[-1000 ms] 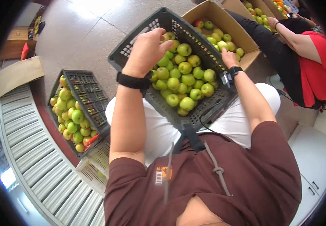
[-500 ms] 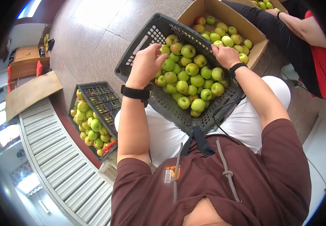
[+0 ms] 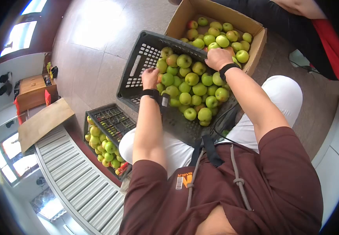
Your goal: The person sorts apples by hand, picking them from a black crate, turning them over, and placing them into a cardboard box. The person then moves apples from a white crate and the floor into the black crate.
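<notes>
A dark grey plastic crate (image 3: 138, 51) full of green apples (image 3: 191, 79), a few blushed red, leans tilted at my knees. My left hand (image 3: 150, 78) is down inside the crate's left side, its fingers curled against the outermost apples beside a reddish one. Whether an apple is in its grip is hidden. At the crate's far right rim, my right hand (image 3: 218, 59) is closed over the edge, next to the cardboard box (image 3: 259, 43). That box stands against the crate and also holds apples (image 3: 222, 40).
Left of my knee stands a second crate (image 3: 112, 121) with apples, beside a curved roller conveyor (image 3: 77, 172). A cardboard sheet (image 3: 46, 121) lies over the conveyor's far end. Another person's arm (image 3: 302, 8) and dark-trousered leg (image 3: 267, 23) are at upper right. A black cable (image 3: 220, 117) crosses my lap.
My left hand has dropped from above the crate to the apples at its left side, and its fingers have curled. My right hand stays at the rim. The whole view has shifted.
</notes>
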### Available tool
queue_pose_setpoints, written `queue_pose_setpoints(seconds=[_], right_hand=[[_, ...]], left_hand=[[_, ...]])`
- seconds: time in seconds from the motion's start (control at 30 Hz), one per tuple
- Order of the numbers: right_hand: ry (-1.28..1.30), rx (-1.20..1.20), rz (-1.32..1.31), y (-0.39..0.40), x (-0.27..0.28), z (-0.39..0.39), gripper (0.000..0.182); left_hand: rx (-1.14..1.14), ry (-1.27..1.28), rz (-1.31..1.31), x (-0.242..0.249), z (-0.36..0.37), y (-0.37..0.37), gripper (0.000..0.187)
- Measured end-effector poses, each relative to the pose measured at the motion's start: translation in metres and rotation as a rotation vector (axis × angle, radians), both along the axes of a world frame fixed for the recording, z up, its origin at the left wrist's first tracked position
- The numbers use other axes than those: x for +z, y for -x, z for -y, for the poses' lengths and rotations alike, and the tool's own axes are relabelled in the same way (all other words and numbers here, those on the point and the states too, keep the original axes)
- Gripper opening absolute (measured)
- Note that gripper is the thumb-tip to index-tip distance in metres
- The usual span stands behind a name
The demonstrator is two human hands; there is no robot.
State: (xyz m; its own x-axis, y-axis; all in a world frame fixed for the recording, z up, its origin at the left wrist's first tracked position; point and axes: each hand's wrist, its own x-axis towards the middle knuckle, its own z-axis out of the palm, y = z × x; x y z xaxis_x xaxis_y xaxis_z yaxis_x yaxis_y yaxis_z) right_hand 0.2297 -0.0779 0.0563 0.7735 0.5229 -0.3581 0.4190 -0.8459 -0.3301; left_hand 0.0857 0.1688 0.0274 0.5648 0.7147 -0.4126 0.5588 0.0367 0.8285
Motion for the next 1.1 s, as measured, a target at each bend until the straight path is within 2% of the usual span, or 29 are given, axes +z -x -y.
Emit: queue_pose_setpoints(seconds=[0.07,0.1,0.17,0.2,0.3,0.4,0.43,0.57,0.67,0.7,0.73,0.8,0.83,0.93,0.97,1.07,1.1], right_hand=[[-0.002,0.009,-0.004,0.001,0.004,0.000,0.019],[-0.008,0.009,-0.004,0.000,0.004,-0.001,0.019],[-0.015,0.014,-0.005,0.000,0.005,-0.001,0.019],[-0.013,0.019,-0.005,0.000,0.006,0.000,0.019],[-0.013,0.032,0.005,-0.001,0.007,-0.002,0.019],[-0.023,0.040,0.015,-0.001,0.004,-0.002,0.019],[-0.025,0.041,0.015,-0.001,0.004,-0.002,0.019],[-0.022,0.034,0.016,-0.003,0.003,-0.003,0.019],[-0.011,0.027,0.010,-0.003,0.003,-0.004,0.020],[-0.010,0.023,0.010,-0.003,0.004,-0.004,0.020],[-0.008,0.022,0.010,-0.003,0.004,-0.005,0.020],[-0.008,0.021,0.010,-0.002,0.005,-0.004,0.020],[-0.003,0.018,0.006,-0.002,0.006,-0.005,0.020],[0.009,0.010,0.014,-0.002,0.009,-0.005,0.020],[0.010,0.005,0.026,-0.002,0.007,-0.005,0.020],[0.014,0.007,0.025,0.000,0.010,-0.005,0.021],[0.015,0.012,0.021,0.000,0.012,-0.005,0.021]], left_hand=[[-0.037,-0.087,-0.090,-0.082,-0.019,0.027,0.040],[0.073,-0.085,-0.090,-0.090,-0.009,0.031,0.041],[0.158,-0.035,-0.192,-0.092,0.003,0.036,0.045],[0.208,0.064,-0.071,-0.088,0.015,0.037,0.048],[0.123,0.101,0.002,-0.104,0.017,0.036,0.057],[0.139,0.196,0.111,-0.105,0.020,0.034,0.063],[0.240,0.299,0.066,-0.103,0.022,0.033,0.065],[0.288,0.371,0.059,-0.114,0.016,0.032,0.065],[0.172,0.357,0.086,-0.134,0.010,0.033,0.059],[0.148,0.272,0.082,-0.140,0.011,0.032,0.049],[0.130,0.211,0.014,-0.144,0.011,0.032,0.047],[0.095,0.088,-0.122,-0.133,0.018,0.027,0.044],[0.084,0.007,-0.084,-0.128,0.027,0.026,0.041],[0.154,0.102,0.121,-0.114,0.037,0.032,0.041],[0.184,0.171,0.053,-0.093,0.038,0.035,0.044],[0.577,0.499,-0.171,-0.031,0.055,0.033,0.040],[0.416,0.457,-0.142,-0.059,0.043,0.047,0.034]])
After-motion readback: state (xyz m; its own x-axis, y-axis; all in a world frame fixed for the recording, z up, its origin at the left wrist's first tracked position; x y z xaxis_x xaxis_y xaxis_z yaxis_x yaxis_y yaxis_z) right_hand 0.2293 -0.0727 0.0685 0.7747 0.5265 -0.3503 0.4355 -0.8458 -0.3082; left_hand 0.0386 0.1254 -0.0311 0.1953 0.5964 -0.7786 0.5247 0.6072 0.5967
